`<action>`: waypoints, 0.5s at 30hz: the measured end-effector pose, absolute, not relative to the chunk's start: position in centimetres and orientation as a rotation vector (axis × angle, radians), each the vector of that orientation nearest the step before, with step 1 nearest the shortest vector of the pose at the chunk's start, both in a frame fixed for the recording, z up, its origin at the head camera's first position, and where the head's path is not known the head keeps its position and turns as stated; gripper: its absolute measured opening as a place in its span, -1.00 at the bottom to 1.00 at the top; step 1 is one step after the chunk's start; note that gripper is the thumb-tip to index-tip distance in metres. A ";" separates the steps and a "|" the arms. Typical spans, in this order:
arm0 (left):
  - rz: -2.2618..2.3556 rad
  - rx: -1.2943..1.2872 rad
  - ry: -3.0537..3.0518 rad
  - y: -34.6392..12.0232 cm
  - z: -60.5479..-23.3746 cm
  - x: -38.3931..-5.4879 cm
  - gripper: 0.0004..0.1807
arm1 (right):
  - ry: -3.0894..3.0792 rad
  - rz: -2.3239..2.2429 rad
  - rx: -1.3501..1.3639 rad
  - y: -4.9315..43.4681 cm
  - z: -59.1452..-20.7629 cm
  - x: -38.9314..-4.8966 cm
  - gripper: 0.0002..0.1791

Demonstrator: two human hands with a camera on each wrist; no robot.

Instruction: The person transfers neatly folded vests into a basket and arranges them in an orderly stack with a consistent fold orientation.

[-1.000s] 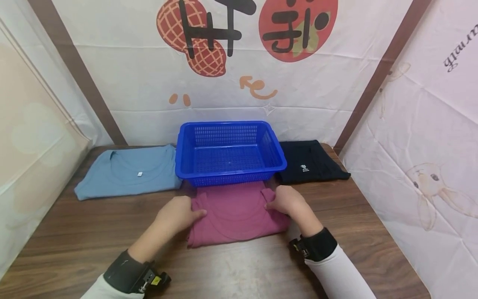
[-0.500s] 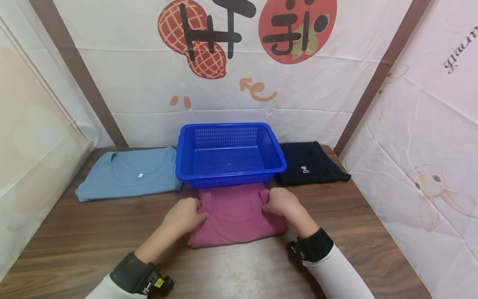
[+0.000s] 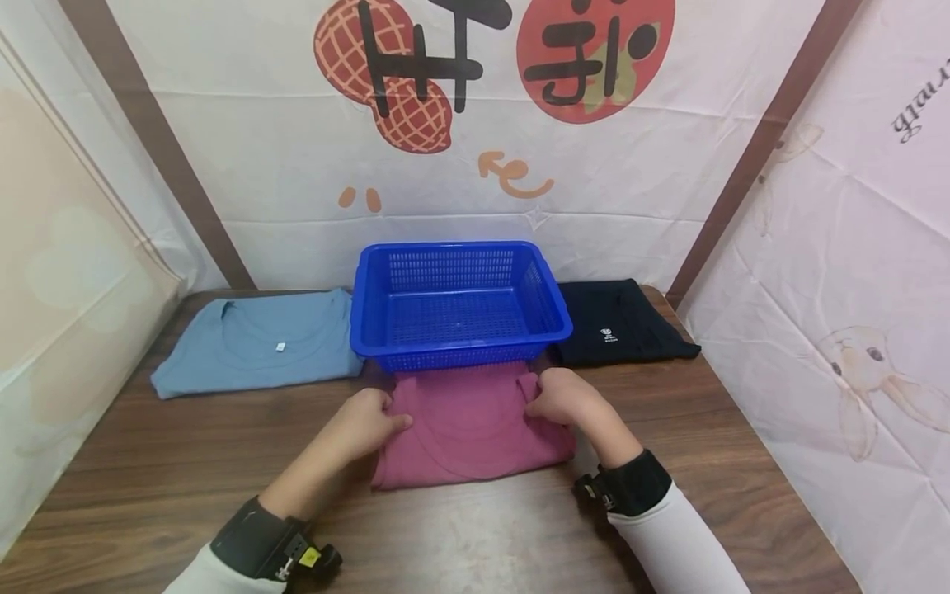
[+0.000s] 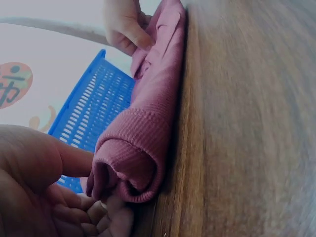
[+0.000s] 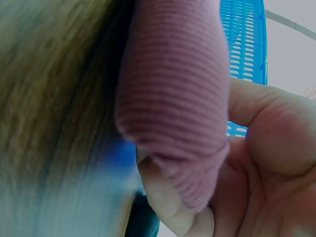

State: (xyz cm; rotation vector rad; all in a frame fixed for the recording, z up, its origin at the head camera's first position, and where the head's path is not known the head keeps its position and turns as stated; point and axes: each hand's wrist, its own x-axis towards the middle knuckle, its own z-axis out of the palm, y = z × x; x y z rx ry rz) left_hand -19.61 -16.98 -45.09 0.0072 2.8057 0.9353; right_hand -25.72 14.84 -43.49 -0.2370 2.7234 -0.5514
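- Pink shirt (image 3: 463, 445): folded, lying on the table (image 3: 475, 540) right in front of the blue basket (image 3: 453, 355); neckline faces up.
- Left hand (image 3: 367, 422): at the shirt's left edge; fingers pinch the folded side, thumb on top, others underneath.
- Right hand (image 3: 567, 398): at the right edge; fingers pinch the fold there, thumb toward the neckline.
- Blue basket: upright, slotted sides, behind the pink shirt.
- Light blue shirt (image 3: 223, 363): folded, left of basket, small white label.
- Black garment (image 3: 627, 318): folded, right of basket, white print.
- Printed cloth backdrop (image 3: 260, 132): behind the table.
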 end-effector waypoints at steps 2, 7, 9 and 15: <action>0.940 -0.014 2.811 -16.9 -44.9 -19.6 -0.70 | 2.726 -0.556 -0.243 14.9 -43.3 -25.7 -0.70; 0.886 0.037 2.910 -16.5 -44.8 -19.5 -0.74 | 2.701 -0.545 -0.216 14.9 -42.9 -25.6 -0.66; 0.864 0.065 2.938 -16.4 -44.7 -19.4 -0.75 | 2.697 -0.542 -0.216 14.9 -42.8 -25.6 -0.65; 0.882 0.053 2.915 -16.5 -43.7 -19.0 -0.76 | 2.714 -0.541 -0.276 14.8 -42.2 -25.3 -0.64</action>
